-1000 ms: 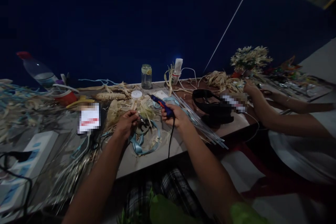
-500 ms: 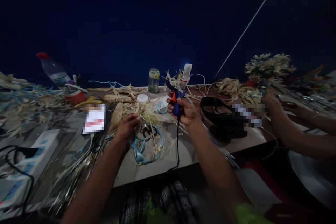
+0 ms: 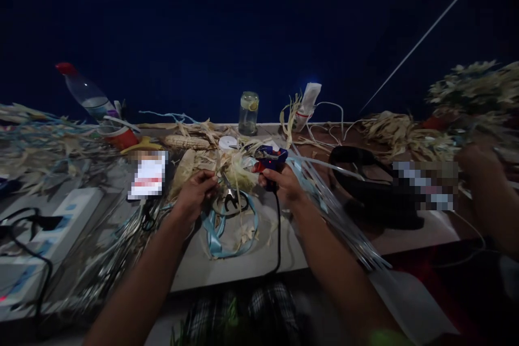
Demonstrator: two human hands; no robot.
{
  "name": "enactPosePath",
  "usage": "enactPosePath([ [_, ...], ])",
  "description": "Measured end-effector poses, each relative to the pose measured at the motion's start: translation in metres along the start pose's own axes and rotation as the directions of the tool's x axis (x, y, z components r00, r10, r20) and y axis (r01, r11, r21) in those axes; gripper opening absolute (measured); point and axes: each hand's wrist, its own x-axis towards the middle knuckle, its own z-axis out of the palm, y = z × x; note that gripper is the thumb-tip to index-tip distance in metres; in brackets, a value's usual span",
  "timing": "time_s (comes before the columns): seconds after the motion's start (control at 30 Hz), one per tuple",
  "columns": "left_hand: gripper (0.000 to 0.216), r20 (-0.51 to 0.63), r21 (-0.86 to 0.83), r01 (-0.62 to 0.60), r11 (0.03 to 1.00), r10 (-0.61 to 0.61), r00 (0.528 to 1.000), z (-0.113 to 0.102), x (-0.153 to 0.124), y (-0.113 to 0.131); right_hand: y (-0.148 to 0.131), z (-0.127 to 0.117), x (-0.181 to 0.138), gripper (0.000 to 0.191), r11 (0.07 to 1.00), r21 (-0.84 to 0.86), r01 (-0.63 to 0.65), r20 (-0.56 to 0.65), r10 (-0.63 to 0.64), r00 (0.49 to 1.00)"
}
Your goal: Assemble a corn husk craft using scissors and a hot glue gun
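Note:
My right hand (image 3: 279,179) is closed around a blue hot glue gun (image 3: 272,158) with a red trigger. A clear glue stick (image 3: 324,163) sticks out of its back, and a black cord hangs down from the grip. The gun lies sideways, its nozzle end turned toward my left hand (image 3: 198,190). That hand's fingers are pinched on a pale strip of corn husk (image 3: 218,163); its lower end is hidden by them. Just beyond are scissors (image 3: 232,194) and a loop of light blue ribbon (image 3: 221,248) on the table.
A phone (image 3: 149,175) and a white power strip (image 3: 67,227) lie at left. Behind stand a glass jar (image 3: 248,113) and a tilted bottle (image 3: 91,94). Several clear glue sticks (image 3: 348,227) and a black headset-like strap (image 3: 373,211) lie at right, near another person's arm (image 3: 486,194).
My right hand has lowered the glue gun and tipped it from upright to sideways, nearer my left hand. My left hand stays pinched. The view has swung a little right.

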Motion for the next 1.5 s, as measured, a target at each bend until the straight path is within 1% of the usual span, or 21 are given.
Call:
enactPosePath([
  [0.17,0.025,-0.034,-0.005,0.045,0.999,-0.045,0.998,-0.001,-0.001,0.001,-0.010,-0.004,-0.006,0.027,0.997,-0.070,0.014,0.090,-0.007,0.996],
  [0.27,0.023,-0.006,0.014,0.063,0.998,-0.063,0.998,-0.002,-0.001,0.000,-0.013,-0.007,-0.008,0.030,0.977,-0.211,0.036,0.156,-0.003,0.988],
  [0.37,0.023,0.030,0.027,0.069,0.997,-0.070,0.997,-0.004,-0.001,0.000,-0.009,-0.010,-0.008,0.034,0.935,-0.352,0.047,0.209,0.030,0.977],
  [0.47,0.025,0.017,0.035,0.071,0.997,-0.072,0.997,-0.004,-0.001,0.000,-0.002,-0.012,-0.006,0.037,0.909,-0.416,0.024,0.210,0.071,0.975],
  [0.6,0.025,0.025,0.050,0.085,0.995,-0.086,0.996,-0.004,-0.003,0.001,0.002,-0.014,-0.003,0.043,0.901,-0.433,0.028,0.189,0.060,0.980],
  [0.83,0.025,0.037,0.048,0.087,0.995,-0.089,0.995,-0.005,-0.002,0.000,-0.002,-0.015,-0.002,0.049,0.878,-0.477,0.029,0.172,0.061,0.983],
  [1.07,0.021,0.045,0.088,0.077,0.993,-0.081,0.996,-0.006,0.000,-0.003,-0.001,-0.019,-0.002,0.052,0.864,-0.502,-0.022,0.156,0.115,0.981],
  [1.23,0.019,0.068,0.132,0.041,0.990,-0.050,0.996,-0.009,0.001,-0.005,-0.002,-0.021,0.000,0.053,0.848,-0.530,-0.009,0.169,0.116,0.979],
  [1.37,0.019,0.097,0.151,0.045,0.987,-0.060,0.993,-0.010,0.001,-0.004,-0.004,-0.020,0.000,0.052,0.848,-0.530,-0.004,0.172,0.112,0.979],
  [1.5,0.020,0.088,0.162,0.043,0.986,-0.058,0.994,-0.008,0.000,-0.003,-0.005,-0.020,-0.001,0.051,0.843,-0.537,0.000,0.194,0.124,0.973],
])
